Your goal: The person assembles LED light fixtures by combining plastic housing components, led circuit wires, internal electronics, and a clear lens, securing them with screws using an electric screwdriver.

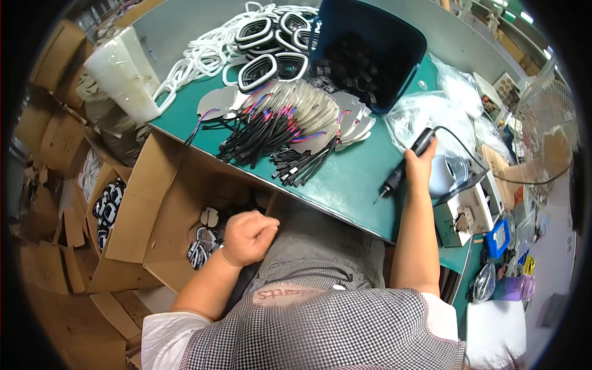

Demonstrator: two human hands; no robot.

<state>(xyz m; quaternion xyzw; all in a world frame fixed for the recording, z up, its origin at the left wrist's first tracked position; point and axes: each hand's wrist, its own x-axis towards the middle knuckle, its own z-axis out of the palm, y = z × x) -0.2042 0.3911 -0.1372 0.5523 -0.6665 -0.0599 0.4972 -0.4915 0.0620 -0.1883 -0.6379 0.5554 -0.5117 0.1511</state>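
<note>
My right hand [421, 165] is wrapped round a black electric screwdriver [423, 142] over the right part of the green table. Its thin bit points down toward the near left, and a black cable leaves its far end. My left hand [250, 236] is curled into a fist above my lap, beside the open cardboard box [176, 231]; the inside of the fist is hidden. Across the table lies a fanned stack of flat translucent grey discs [302, 102], with red and blue wires and black cable ends [259, 139] hanging toward me.
Behind the discs are white-rimmed black frames [258, 72] and looped white rings [206, 52]. A dark blue bin [394, 74] holds small black parts. Clear plastic bags [425, 114], a grey-blue container [445, 176] and a fan [542, 123] stand right. Round parts [206, 243] lie in the cardboard box.
</note>
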